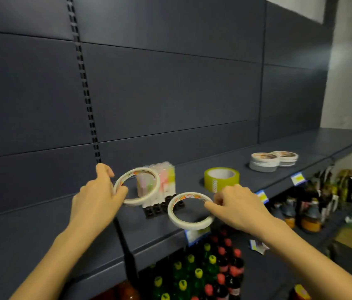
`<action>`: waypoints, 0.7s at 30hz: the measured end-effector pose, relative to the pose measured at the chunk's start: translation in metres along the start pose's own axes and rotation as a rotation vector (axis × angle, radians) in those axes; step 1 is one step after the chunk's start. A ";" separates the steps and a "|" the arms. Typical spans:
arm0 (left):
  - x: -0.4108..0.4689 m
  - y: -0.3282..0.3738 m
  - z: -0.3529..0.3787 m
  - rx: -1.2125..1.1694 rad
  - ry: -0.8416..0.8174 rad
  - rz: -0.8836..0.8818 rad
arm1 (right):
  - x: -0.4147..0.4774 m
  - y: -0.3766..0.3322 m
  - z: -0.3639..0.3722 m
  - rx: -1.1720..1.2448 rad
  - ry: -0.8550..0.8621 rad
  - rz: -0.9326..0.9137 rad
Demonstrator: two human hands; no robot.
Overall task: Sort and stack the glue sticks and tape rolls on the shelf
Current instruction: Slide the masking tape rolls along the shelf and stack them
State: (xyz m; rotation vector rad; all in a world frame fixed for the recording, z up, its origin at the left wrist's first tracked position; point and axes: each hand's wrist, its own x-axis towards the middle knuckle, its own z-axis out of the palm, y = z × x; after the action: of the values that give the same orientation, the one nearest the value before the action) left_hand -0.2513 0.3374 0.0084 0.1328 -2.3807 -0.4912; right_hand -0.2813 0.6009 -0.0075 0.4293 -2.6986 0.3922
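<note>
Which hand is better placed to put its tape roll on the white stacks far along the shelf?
Probably the right hand. Its white tape roll is on the side nearer the stacked white rolls, while the left hand holds its roll farther away, by the glue sticks.

Two bare forearms reach forward and upward from the bottom of the frame. The left hand [99, 194] is raised with its index finger extended, thumb and remaining fingers pinching a thin white tape ring [136, 186] tilted on edge. The right hand [236, 205], knuckles up and slightly lower, grips a second tape ring [190, 211] at its right rim between fingertips.
</note>
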 end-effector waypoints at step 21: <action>0.021 0.254 0.200 0.030 -0.150 0.146 | 0.005 0.306 -0.067 -0.087 0.057 0.260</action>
State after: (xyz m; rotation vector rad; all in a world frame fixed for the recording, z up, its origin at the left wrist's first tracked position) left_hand -0.3885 0.6295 -0.0192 -0.0666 -2.5224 -0.4091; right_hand -0.3701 0.9010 -0.0099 0.0416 -2.7095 0.3500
